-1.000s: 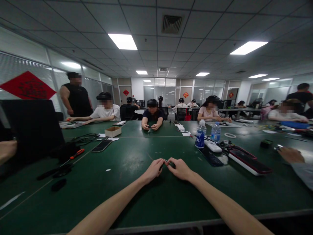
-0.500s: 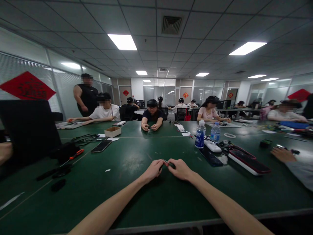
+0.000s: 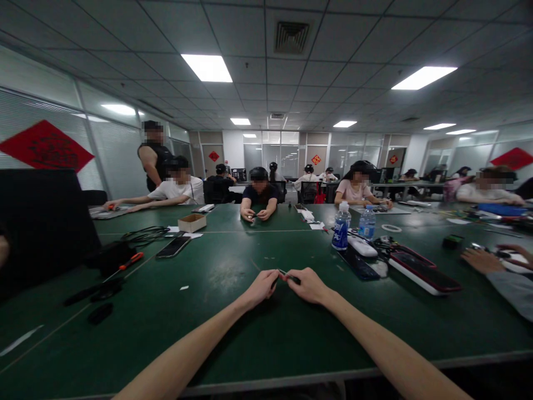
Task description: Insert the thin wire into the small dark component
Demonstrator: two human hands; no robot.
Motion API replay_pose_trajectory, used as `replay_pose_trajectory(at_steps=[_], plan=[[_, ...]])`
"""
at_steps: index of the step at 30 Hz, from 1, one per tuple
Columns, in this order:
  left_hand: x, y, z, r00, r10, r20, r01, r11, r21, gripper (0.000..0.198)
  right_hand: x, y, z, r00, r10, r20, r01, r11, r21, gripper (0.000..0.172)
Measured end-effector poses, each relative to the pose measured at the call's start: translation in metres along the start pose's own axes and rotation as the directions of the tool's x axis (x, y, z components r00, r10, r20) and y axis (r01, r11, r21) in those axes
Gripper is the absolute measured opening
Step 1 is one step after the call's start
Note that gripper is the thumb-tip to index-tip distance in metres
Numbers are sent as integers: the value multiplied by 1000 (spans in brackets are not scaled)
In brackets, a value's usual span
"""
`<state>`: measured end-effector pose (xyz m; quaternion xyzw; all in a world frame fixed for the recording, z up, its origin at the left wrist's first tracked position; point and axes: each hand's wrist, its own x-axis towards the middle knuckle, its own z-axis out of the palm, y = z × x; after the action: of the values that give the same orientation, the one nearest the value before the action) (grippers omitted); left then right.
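Observation:
My left hand point(image 3: 261, 286) is closed, its fingers pinched around a small dark object point(image 3: 275, 281) that mostly hides behind them. Close beside it, my right hand point(image 3: 308, 285) grips a slim tool with a dark handle point(image 3: 293, 279) and a thin metallic tip pointing toward the left fingers. The two hands meet just above the green table point(image 3: 233, 328), fingertips almost touching. What kind of tool it is, and whether both hands share one piece, I cannot make out.
Right of my hands stand a blue-labelled bottle point(image 3: 340, 229), a water bottle point(image 3: 367, 223), a dark phone point(image 3: 360, 265) and a red-edged device point(image 3: 425, 270). A co-worker's hand point(image 3: 483, 260) is far right. Leftward lie a phone point(image 3: 174, 247), an orange-handled screwdriver point(image 3: 131, 261) and an open box point(image 3: 192, 223).
My hands stay nearly in place, with the right fingers slightly shifted on the tool. At far right, the co-worker's other hand and a white object have come into view.

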<state>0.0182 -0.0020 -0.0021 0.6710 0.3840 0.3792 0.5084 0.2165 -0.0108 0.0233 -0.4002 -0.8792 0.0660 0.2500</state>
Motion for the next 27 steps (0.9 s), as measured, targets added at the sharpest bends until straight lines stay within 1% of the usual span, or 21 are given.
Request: replay_pose_trajectory(at_steps=[5, 10, 14, 19, 21, 25, 27], plan=[[0, 0, 0, 1000, 8, 28, -6, 998, -62, 47, 1, -5, -2, 1000, -2, -10, 2, 1000, -7, 27], [-1, 2, 1, 1000, -2, -9, 1, 987, -162, 41, 0, -8, -3, 1000, 17, 7, -17, 1000, -21, 29], [0, 3, 1, 998, -19, -55, 5, 972, -236, 41, 0, -11, -4, 998, 8, 56, -4, 998, -63, 35], [1, 3, 0, 997, -26, -69, 8, 970, -245, 43, 0, -16, -5, 990, -5, 144, 20, 994, -104, 44], [1, 4, 0, 997, -39, -72, 21, 971, -237, 45, -1, -17, -7, 989, -3, 149, 18, 995, -98, 42], [0, 5, 0, 996, -35, -82, 11, 962, -274, 45, -3, -19, -10, 991, 7, 134, 2, 997, -72, 28], [0, 5, 0, 996, -31, -81, 5, 953, -304, 44, -3, -20, -11, 989, 21, 146, -13, 998, -56, 23]])
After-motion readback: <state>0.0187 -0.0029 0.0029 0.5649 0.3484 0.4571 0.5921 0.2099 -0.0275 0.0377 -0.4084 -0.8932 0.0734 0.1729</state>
